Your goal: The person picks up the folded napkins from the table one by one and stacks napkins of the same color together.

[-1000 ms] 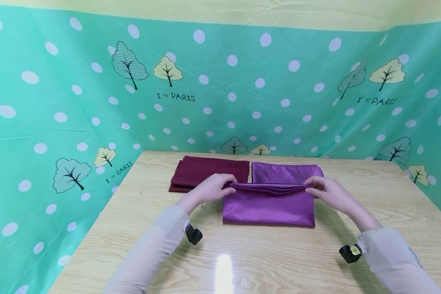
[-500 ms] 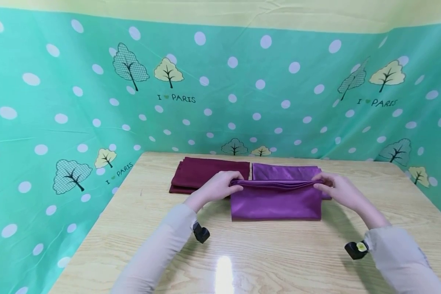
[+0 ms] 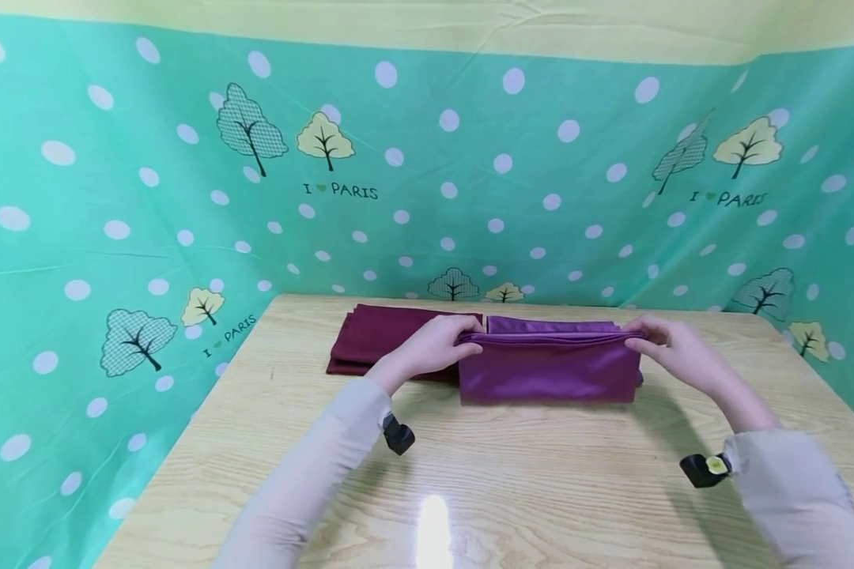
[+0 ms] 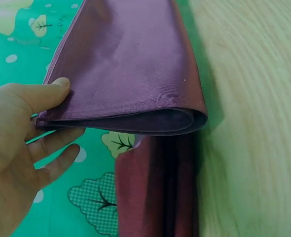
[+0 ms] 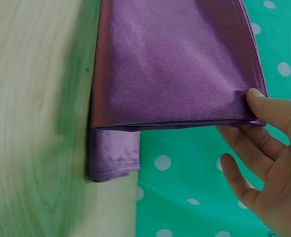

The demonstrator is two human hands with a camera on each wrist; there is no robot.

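A folded purple satin cloth (image 3: 548,371) hangs between my two hands, its folded edge down and its layered edges up. My left hand (image 3: 437,345) pinches the top left corner; in the left wrist view the thumb lies on the near face with the fingers behind. At the top right corner my right hand (image 3: 672,352) pinches the layers the same way. Behind the held cloth another folded purple cloth (image 3: 551,325) lies on the table, mostly hidden. A folded maroon cloth (image 3: 391,336) lies to its left, partly covered by my left hand.
The wooden table (image 3: 527,490) ends at the back against a green dotted curtain (image 3: 427,158), which also hangs along the left and right sides. A small black camera (image 3: 398,435) sits at each wrist. Light glares off the table's front.
Both hands have moved away from me, upward and slightly right, carrying the purple cloth. It now overlaps more of the purple cloth behind. The maroon cloth stays put.
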